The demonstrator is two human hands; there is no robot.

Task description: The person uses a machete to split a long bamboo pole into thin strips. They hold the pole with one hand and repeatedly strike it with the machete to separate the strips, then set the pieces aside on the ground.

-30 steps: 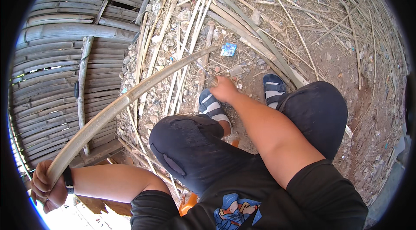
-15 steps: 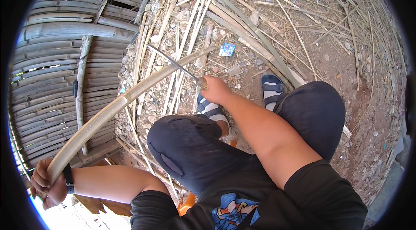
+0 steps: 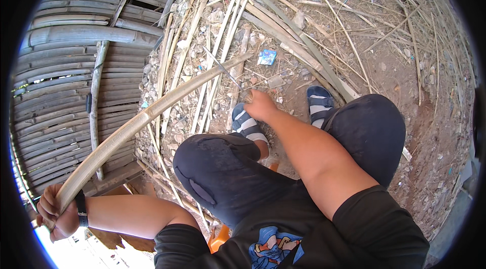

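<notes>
At the lower left my left hand (image 3: 56, 210) is closed round the near end of a long split bamboo strip (image 3: 136, 122). The strip slants up and away to the right, its far end above the ground in front of my feet. My right hand (image 3: 261, 106) grips the handle of a knife (image 3: 224, 68) with a long thin blade. That blade crosses the strip close to its far end, pointing up and left. Whether its edge touches the strip I cannot tell.
On the left stands a bamboo slat wall (image 3: 61, 81) with an upright pole (image 3: 97, 102). Cut bamboo strips (image 3: 230, 31) and shavings litter the stony ground ahead. A blue packet (image 3: 267, 56) lies beyond my sandals (image 3: 246, 119). Part of something orange (image 3: 218, 238) shows beneath me.
My right hand has moved a little to the right with the knife, and the blade now crosses the bamboo strip nearer its far end. The left hand keeps its place.
</notes>
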